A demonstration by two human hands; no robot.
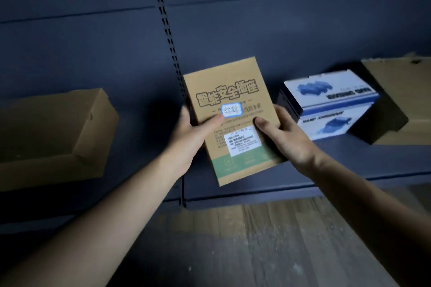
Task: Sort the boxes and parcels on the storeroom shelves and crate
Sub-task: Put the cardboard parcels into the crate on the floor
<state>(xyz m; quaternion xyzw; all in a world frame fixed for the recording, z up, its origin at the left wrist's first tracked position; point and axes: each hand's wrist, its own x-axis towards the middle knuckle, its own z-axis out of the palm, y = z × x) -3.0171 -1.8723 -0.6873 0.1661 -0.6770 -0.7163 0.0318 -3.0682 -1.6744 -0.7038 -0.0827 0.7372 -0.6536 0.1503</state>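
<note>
A flat kraft box [224, 91] stands near upright before the dark shelf [338, 170], gripped at mid-height between left hand [193, 140] and right hand [288, 140], thumbs curled over its face; shelf space lies straight behind.

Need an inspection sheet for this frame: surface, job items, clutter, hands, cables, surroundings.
Surface: dark shelf, boxes standing on it.
Job's things: printed brown box held tilted in front of the shelf; blue-and-white box on the shelf to its right; plain carton at left; larger carton at far right, cut off by the frame edge.
Clutter: nothing seen.
Hands: left hand grips the brown box's left edge, thumb on its front; right hand grips the right edge the same way.
Cables: nothing seen.
Surroundings: dark back panel with a slotted upright; wooden floor below. Dim lighting.
</note>
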